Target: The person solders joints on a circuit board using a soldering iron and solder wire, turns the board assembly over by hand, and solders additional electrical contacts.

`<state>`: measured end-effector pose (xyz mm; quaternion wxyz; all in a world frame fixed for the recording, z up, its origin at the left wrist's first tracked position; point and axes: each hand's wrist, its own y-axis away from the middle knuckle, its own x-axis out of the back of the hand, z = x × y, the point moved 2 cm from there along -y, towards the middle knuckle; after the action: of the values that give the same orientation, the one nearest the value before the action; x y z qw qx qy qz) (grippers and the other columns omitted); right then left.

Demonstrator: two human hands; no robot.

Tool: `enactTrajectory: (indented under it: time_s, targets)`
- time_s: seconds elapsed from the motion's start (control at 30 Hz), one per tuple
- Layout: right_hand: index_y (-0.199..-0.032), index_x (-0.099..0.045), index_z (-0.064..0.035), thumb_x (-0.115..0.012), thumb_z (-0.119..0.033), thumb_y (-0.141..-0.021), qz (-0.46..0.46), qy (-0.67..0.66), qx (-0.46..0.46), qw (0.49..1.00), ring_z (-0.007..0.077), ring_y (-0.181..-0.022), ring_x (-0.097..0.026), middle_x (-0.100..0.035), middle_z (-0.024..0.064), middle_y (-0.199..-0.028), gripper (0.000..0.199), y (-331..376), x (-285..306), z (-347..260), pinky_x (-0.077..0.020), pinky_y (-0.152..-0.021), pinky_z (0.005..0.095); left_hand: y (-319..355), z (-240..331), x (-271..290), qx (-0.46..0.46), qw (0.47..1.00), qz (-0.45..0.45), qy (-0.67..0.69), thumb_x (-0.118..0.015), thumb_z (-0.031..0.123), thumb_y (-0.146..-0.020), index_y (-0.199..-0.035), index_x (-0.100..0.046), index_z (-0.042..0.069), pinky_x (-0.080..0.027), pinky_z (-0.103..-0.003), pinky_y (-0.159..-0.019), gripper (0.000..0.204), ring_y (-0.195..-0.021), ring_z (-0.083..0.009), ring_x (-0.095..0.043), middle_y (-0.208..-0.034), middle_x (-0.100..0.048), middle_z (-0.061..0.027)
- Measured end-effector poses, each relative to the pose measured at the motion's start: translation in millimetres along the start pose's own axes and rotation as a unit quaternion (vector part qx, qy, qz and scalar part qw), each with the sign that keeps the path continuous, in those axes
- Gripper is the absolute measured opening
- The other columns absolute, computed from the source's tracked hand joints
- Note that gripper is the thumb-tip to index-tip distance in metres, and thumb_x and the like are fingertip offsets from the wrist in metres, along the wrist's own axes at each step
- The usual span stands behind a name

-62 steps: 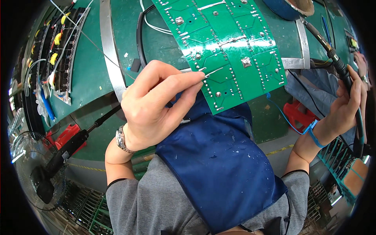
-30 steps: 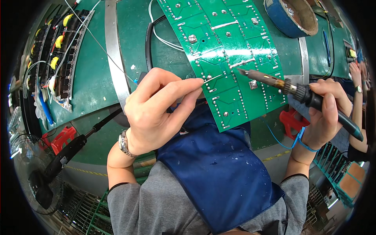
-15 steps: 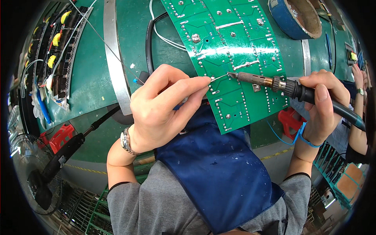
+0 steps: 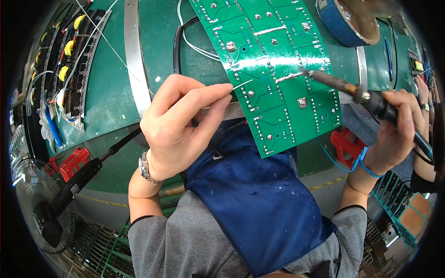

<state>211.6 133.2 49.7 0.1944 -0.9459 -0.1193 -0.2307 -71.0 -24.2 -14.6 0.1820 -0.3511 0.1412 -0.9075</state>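
Observation:
A long green circuit board [image 4: 273, 106] reaches over the bench's near edge, its upper face dotted with solder joints and silvery solder strips. Between thumb and forefinger, my left hand [image 4: 178, 123] pinches a thin solder wire [image 4: 243, 84], whose free end lies over the board's left part. My right hand [image 4: 397, 123] grips a soldering iron [image 4: 354, 90] by its dark handle. The iron's slightly blurred tip points left, above the board's right half near a solder strip; whether it touches cannot be made out. Wire and tip are apart.
At the back right stands a blue round container [image 4: 340, 25] with a crusted interior. On the left lies a row of black parts with yellow pieces [image 4: 69, 48]. A fan [image 4: 44, 217] is at lower left; red stools [image 4: 347, 146] show below the bench. Another person's arm [image 4: 422, 92] is at far right.
My right hand has drawn the iron to the right and up, away from the solder wire. My left hand has pulled back leftward with the wire. The board has barely shifted.

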Motion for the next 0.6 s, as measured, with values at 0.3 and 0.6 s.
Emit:
enactTrajectory:
  time_s: [0.3,0.6]
  targets:
    - [-0.106,-0.074,0.0026,-0.062,-0.019,-0.098,0.148,0.227,0.079,0.959,0.0074,-0.067,-0.058,-0.071,0.0077,-0.090,0.026,-11,15,35,-0.0450,-0.061,0.0169,4,-23,24,0.047,0.996,0.063,-0.045,-0.078,-0.004,-0.077,-0.097,-0.077,0.006,-0.039,-0.020,-0.049,0.022,-0.059,-0.0037,-0.051,-0.081,-0.059,0.0001]
    - [-0.115,-0.067,0.0091,-0.052,-0.032,-0.104,0.190,0.188,0.076,0.961,0.0109,-0.067,-0.061,-0.071,0.0130,-0.088,0.045,6,19,34,-0.0476,-0.061,0.0202,-22,-61,48,0.090,0.983,0.032,-0.155,-0.074,0.000,-0.082,-0.095,-0.075,0.006,-0.040,-0.022,-0.049,0.013,-0.062,-0.0076,-0.054,-0.081,-0.061,-0.0016]
